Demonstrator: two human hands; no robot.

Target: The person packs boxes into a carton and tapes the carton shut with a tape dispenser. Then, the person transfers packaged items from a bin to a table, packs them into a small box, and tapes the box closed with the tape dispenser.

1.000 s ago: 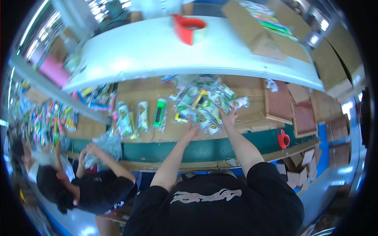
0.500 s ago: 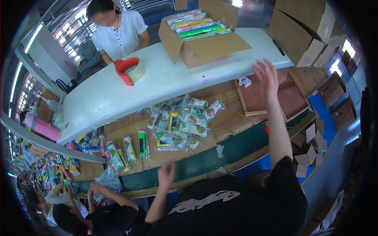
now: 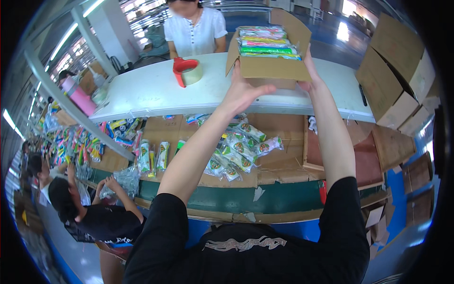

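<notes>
Both hands grasp the cardboard box (image 3: 267, 66) at the white table's (image 3: 151, 92) front edge: left hand (image 3: 243, 92), right hand (image 3: 309, 75) on its sides.

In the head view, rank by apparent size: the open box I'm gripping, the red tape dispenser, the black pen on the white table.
1. Open box, largest.
2. Red tape dispenser.
3. Black pen, smallest, though near the distorted rim.

- Both arms reach up and forward from the lower edge, bare below short black sleeves, nearly straight.
- The left hand (image 3: 243, 92) is open, palm up, fingers spread, thumb pointing right, pressed under and against the near left side of a cardboard box (image 3: 269, 66).
- The right hand (image 3: 307, 71) grips the box's right side; its fingers are mostly hidden behind the box.
</notes>
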